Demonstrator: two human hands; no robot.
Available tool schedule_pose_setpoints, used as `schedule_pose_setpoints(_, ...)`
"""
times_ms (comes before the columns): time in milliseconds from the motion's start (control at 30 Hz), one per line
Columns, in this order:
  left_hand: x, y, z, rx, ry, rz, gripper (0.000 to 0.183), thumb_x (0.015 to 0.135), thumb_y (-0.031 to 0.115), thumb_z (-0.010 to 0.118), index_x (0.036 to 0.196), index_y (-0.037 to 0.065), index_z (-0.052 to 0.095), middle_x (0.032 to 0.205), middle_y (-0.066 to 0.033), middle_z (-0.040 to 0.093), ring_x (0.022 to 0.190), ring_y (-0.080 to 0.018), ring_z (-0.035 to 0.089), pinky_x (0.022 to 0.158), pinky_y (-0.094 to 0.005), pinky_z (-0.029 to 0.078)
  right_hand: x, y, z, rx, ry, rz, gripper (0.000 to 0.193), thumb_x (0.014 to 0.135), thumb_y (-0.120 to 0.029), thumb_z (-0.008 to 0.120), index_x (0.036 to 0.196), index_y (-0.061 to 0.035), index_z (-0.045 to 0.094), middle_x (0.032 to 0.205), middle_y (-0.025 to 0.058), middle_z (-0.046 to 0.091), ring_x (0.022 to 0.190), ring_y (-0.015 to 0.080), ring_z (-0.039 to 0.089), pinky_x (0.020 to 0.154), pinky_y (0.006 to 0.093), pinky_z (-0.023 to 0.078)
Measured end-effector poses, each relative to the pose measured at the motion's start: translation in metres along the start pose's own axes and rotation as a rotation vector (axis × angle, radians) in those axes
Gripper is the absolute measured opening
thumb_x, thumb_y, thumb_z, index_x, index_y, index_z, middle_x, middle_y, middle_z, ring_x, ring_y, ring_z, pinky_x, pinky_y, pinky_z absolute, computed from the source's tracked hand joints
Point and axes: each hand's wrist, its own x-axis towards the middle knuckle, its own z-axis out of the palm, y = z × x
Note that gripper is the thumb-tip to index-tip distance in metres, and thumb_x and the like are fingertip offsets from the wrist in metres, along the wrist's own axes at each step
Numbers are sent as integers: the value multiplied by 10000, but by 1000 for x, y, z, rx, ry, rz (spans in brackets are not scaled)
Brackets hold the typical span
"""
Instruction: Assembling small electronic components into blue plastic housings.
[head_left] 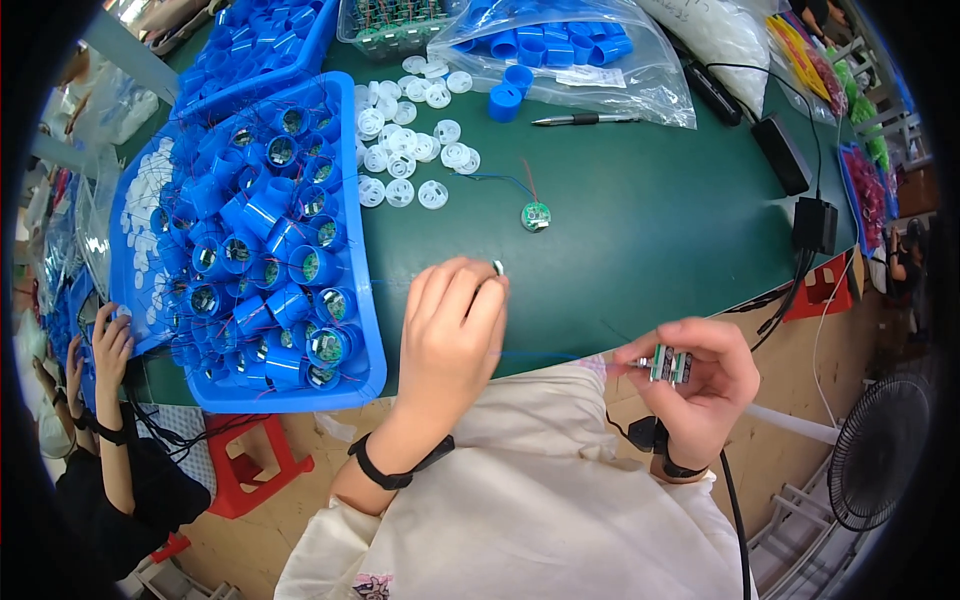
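Observation:
My left hand (455, 325) is over the table's front edge with its fingers curled together. A small white-edged piece (498, 268) shows at its fingertips; most of it is hidden, so its kind cannot be made out. To the right, my right hand (715, 375) is closed around small green circuit boards (670, 365), held between thumb and fingers in front of the table edge. A thin blue wire (545, 354) stretches between the two hands. Beyond them on the green table (620, 250) lies a round green circuit board (536, 216) with a red and a blue wire.
A blue tray (375, 340) piled with blue cups holding wired boards stands at left. Clear plastic discs (400, 165) lie behind. Farther back are a pen (585, 119), a bag of blue cups (600, 75) and black adapters (780, 155). A fan (880, 455) stands right; another person's hand (110, 345) is far left.

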Motion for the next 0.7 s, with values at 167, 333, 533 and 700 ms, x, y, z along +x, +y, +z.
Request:
schedule_pose_setpoints(167, -18, 5, -7, 12, -52, 25, 283, 679, 71, 753, 941, 32, 653, 1013, -73, 640, 1039, -278, 586, 897, -433, 420, 34, 6, -3, -293, -47, 10, 342, 738, 132, 656, 1064, 46, 600, 929, 114, 633, 852, 192, 659, 751, 279, 503)
schedule_pose_setpoints(333, -21, 5, -7, 52, -45, 8, 294, 715, 73, 722, 996, 40, 643, 1071, -70, 646, 1051, -263, 584, 983, -453, 352, 93, 9, 6, -451, -347, -72, 212, 805, -1, 644, 1011, 14, 598, 916, 119, 607, 837, 216, 604, 700, 301, 495)
schedule_pose_setpoints(533, -22, 5, -6, 80, -51, -6, 290, 729, 79, 708, 1008, 43, 641, 1087, -59, 636, 1063, -249, 570, 986, -447, 343, 159, 32, 14, -758, -714, -179, 173, 801, -63, 634, 942, 31, 603, 1015, 165, 599, 959, 333, 588, 845, 392, 471)
schedule_pose_setpoints(700, -23, 4, -8, 58, -26, 8, 281, 728, 83, 707, 999, 47, 642, 1077, -57, 630, 1050, -244, 568, 967, -439, 354, 179, 64, 39, -785, -895, -308, 178, 811, -94, 664, 937, 31, 655, 1228, 153, 549, 1078, 315, 567, 922, 383, 453)
